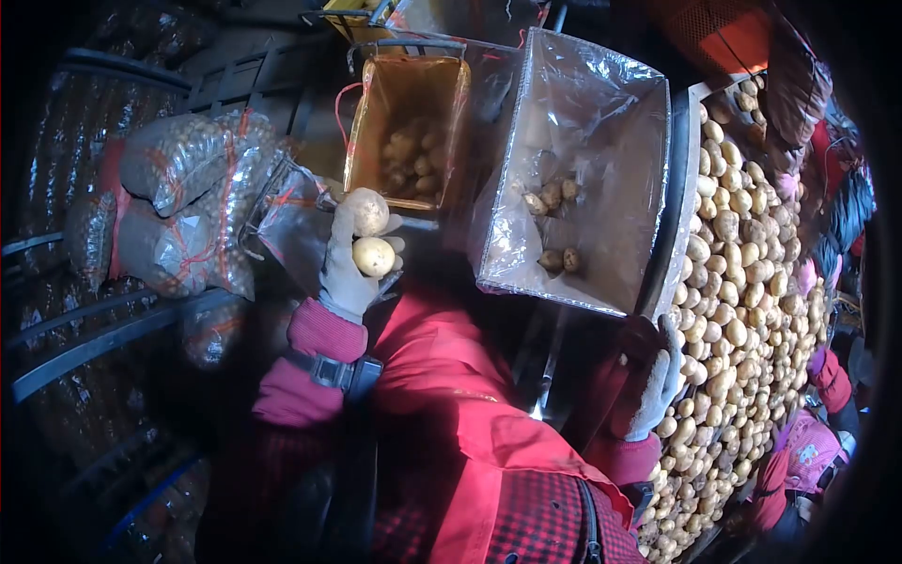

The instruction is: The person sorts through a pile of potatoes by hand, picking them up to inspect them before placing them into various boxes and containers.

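My left hand (pixel 349 273), in a pale glove, holds two potatoes, one (pixel 374 257) nearer me and a dustier one (pixel 367 212) above it. It is just below an orange-lined container (pixel 355 141) with several potatoes at its bottom. To the right is a large box lined with clear plastic (pixel 601 254), with a few potatoes in two small groups. My right hand (pixel 660 381), also gloved, is at the left edge of the potato heap (pixel 733 282), below the lined box. Its fingers are partly in shadow, and I cannot make out anything in them.
Filled mesh and plastic sacks (pixel 178 160) are stacked at the left beside metal rails (pixel 113 338). An orange crate (pixel 728 38) stands at the upper right. Across the heap is a person in pink (pixel 810 451), with other people's clothing above.
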A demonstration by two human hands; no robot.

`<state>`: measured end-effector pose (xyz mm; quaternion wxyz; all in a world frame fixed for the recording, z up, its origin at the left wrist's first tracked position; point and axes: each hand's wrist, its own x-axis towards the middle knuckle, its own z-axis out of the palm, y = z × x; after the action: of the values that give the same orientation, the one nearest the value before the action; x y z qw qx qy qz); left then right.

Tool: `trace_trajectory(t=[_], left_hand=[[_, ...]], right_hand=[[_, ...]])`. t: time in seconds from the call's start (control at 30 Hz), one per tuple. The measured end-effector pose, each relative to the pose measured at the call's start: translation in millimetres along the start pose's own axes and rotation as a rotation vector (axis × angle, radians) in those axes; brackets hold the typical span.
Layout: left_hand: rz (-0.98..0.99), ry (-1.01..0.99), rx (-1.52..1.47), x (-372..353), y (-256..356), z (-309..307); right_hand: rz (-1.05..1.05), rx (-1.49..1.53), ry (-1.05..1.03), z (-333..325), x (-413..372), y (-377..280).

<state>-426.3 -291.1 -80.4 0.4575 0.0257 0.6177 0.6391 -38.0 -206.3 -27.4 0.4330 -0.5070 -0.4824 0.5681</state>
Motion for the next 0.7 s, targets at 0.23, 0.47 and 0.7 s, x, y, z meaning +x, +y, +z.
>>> trace_trajectory(t=[0.23, 0.47, 0.7], left_hand=[[0.176, -0.034, 0.195, 31.7, -6.5, -17.3], [0.065, 0.02, 0.029, 42.4, 9.9, -22.0], [0.01, 0.045, -0.05, 71.2, 9.4, -15.7]], right_hand=[[0.016, -0.087, 0.074, -4.1, -3.0, 4.7], [0.04, -0.168, 0.105, -7.7, -3.7, 13.6], [-0.053, -0.323, 0.165, 3.1, -0.9, 9.0]])
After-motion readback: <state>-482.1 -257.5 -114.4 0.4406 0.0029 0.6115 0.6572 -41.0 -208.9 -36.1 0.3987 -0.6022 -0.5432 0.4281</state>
